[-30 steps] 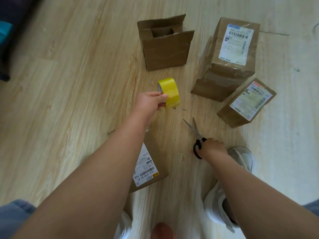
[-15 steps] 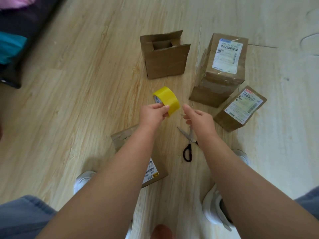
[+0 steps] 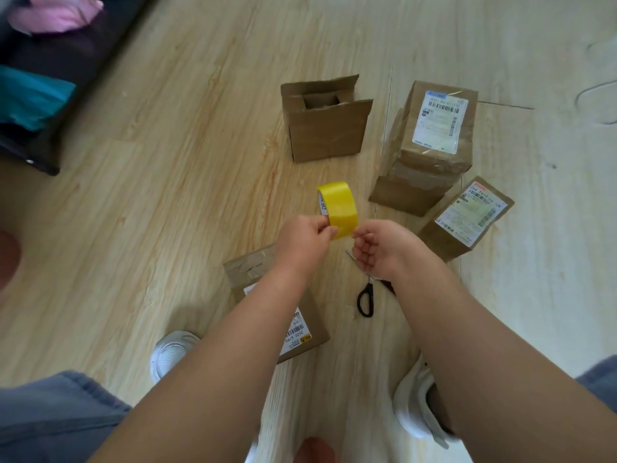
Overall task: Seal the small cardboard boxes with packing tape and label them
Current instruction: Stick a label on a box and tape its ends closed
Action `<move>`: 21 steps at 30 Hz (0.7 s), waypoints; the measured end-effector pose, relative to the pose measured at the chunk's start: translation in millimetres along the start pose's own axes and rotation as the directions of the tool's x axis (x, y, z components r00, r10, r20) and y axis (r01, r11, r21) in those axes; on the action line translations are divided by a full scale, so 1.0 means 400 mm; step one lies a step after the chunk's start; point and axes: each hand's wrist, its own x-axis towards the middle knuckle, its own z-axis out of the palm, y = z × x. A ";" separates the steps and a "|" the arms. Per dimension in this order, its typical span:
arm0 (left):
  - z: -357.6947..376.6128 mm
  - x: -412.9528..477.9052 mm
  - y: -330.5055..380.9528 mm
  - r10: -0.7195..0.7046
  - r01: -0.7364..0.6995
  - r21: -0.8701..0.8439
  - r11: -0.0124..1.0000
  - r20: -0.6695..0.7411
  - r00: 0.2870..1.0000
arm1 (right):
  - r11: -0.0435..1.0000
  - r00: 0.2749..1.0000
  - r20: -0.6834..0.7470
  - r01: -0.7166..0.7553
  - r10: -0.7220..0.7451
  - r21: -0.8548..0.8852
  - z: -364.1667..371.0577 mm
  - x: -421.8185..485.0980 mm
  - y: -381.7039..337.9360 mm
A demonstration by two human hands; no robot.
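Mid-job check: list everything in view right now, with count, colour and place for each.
cardboard boxes: 4, brown; open box far centre, tall labelled box far right, small labelled box beside it, near labelled box under the left forearm
tape roll: 1, yellow, held up at centre
scissors: 1, black handles, on floor, partly under the right wrist
floor: light wood
furniture: dark, top left, with pink and teal cloth
left shoe, right shoe: white, near bottom
left hand: grips the tape roll
right hand: fingers at the roll's lower edge, grip unclear
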 end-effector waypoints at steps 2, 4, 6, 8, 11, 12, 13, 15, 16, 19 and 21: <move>0.000 -0.004 0.009 0.049 -0.051 0.124 0.991 0.023 0.999 | 0.983 0.993 0.037 -0.119 0.115 0.138 -0.005 0.000 0.003; -0.002 -0.003 0.015 0.061 -0.069 0.202 0.977 0.044 0.997 | 0.966 0.987 0.061 -0.156 0.146 0.208 -0.011 -0.003 0.009; -0.005 0.000 0.010 0.029 -0.044 0.221 0.974 0.071 0.997 | 0.973 0.990 0.074 -0.132 0.120 0.188 -0.016 -0.010 0.013; -0.012 0.008 -0.001 -0.008 -0.011 0.195 0.981 0.097 0.995 | 0.997 0.997 0.059 -0.052 0.049 0.057 -0.019 -0.012 0.005; -0.016 0.018 0.002 -0.017 -0.016 0.230 0.973 0.139 0.990 | 0.963 0.993 -0.097 0.046 -0.074 -0.265 -0.005 -0.007 -0.008; -0.014 0.022 0.009 -0.004 -0.039 0.274 0.961 0.156 0.988 | 0.928 0.975 -0.170 0.072 -0.143 -0.366 0.000 -0.004 -0.007; -0.012 0.027 0.019 0.014 -0.070 0.331 0.941 0.168 0.986 | 0.873 0.945 -0.225 0.106 -0.237 -0.477 0.003 -0.001 -0.002; -0.007 0.037 0.031 0.055 -0.134 0.461 0.877 0.181 0.982 | 0.697 0.858 -0.243 0.171 -0.453 -0.696 0.006 0.001 0.013; -0.006 0.044 0.033 0.075 -0.161 0.522 0.838 0.183 0.980 | 0.599 0.798 -0.234 0.189 -0.556 -0.778 0.003 -0.003 0.019; -0.007 0.054 0.035 0.121 -0.255 0.676 0.691 0.240 0.963 | 0.393 0.635 -0.118 0.312 -0.764 -0.865 -0.018 -0.009 0.012; -0.004 0.055 0.036 0.192 -0.370 0.738 0.564 0.319 0.928 | 0.275 0.632 0.091 0.457 -0.770 -0.846 -0.031 0.005 0.001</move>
